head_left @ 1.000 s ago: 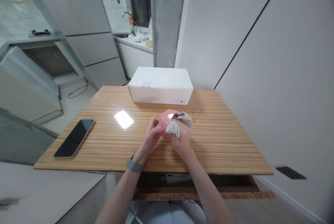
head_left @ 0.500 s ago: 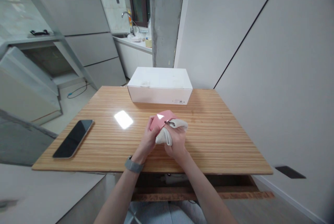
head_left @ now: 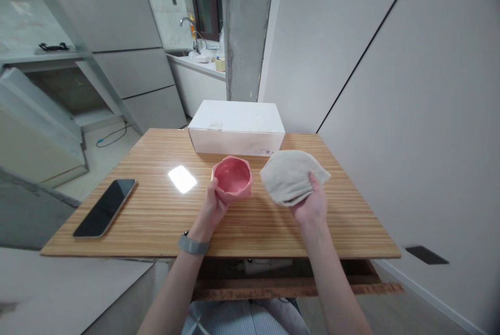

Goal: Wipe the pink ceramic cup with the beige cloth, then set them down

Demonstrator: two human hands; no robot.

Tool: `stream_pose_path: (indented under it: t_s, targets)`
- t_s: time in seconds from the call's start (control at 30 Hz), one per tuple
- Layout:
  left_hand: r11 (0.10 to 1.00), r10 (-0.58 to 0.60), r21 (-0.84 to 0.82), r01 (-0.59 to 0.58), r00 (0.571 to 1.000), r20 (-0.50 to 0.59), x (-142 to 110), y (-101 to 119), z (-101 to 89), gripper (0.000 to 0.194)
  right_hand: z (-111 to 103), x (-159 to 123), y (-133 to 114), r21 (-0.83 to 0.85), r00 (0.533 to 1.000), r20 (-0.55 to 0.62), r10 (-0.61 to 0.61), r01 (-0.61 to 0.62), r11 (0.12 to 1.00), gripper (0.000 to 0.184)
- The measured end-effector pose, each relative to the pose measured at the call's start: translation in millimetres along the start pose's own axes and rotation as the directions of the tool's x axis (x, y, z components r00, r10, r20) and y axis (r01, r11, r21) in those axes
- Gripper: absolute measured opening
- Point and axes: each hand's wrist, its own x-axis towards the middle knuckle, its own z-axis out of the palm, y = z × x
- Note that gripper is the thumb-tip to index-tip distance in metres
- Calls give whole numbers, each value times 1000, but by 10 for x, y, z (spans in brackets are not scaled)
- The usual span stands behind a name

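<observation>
In my left hand (head_left: 214, 207) is a pink bowl (head_left: 233, 177) with an angular rim, tilted so that its hollow inside faces me. My thumb lies over the rim and the other fingers are mostly hidden beneath. My right hand (head_left: 312, 205) grips a folded off-white cloth (head_left: 291, 176), thumb on top, fingers hidden under it. Bowl and cloth are apart, both held above the wooden table (head_left: 164, 225). A grey watch band (head_left: 193, 245) circles my left wrist.
A white box (head_left: 237, 129) stands at the table's far edge. On the left lies a dark smartphone (head_left: 105, 208). Below the near edge is an open drawer (head_left: 265, 267). A white wall (head_left: 390, 142) rises on the right; a sink counter stands behind.
My hands have moved apart. The cloth has come away from the bowl to the right and spread out. The bowl has turned from its outer side to show its inside.
</observation>
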Motion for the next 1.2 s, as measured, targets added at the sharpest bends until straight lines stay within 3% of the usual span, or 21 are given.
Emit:
stream_pose_path:
  t_s: [0.1, 0.17, 0.23, 0.33, 0.4, 0.5, 0.6, 0.73, 0.83, 0.9, 0.97, 1.07, 1.2]
  targets:
    - [998, -58, -38, 58, 998, 6, -26, 56, 60, 47, -46, 80, -31, -8, 990, 16, -138, 138, 990, 24]
    - [991, -129, -37, 130, 991, 18, -49, 61, 125, 46, -76, 75, 70, -93, 987, 95, -126, 135, 986, 24]
    - [973, -230, -12, 230, 973, 17, -72, 39, 198, 41, -94, 38, 208, -220, 966, 257, 21, 37, 975, 26]
    - [955, -296, 5, 296, 955, -18, -84, -17, 279, 33, -84, -22, 368, -384, 829, 490, 271, -75, 920, 33]
    - [965, -261, -8, 261, 964, -54, -69, -53, 303, 32, -58, -39, 427, -411, 786, 540, 301, -66, 909, 39]
    - [988, -150, 5, 152, 982, -118, -40, -115, 325, 31, -16, -79, 506, -379, 810, 572, 129, 122, 917, 39]
    - [993, 31, 116, -8, 979, -202, -70, -223, 383, 36, 3, -214, 639, -352, 802, 582, -137, 400, 846, 33]
    - [930, 230, 342, -138, 942, -244, -192, -377, 454, 49, -35, -371, 831, -351, 808, 417, -417, 566, 746, 33]
    - [871, 275, 468, -151, 938, -209, -232, -372, 393, 52, -88, -279, 836, -354, 875, 307, -373, 469, 809, 31]
    - [817, 264, 549, -175, 961, -87, -213, -306, 308, 49, -103, -155, 756, -313, 941, 241, -237, 307, 899, 29]
    - [775, 222, 595, -212, 973, 57, -178, -228, 226, 51, -89, -51, 643, -242, 974, 215, -69, 121, 963, 27]
    - [805, 90, 563, -188, 976, 198, -139, -158, 152, 67, -38, -6, 499, -208, 959, 252, 126, -74, 975, 22]
    - [820, -10, 556, -136, 968, 252, -136, -151, 125, 78, -8, -74, 458, -239, 935, 300, 188, -117, 964, 24]
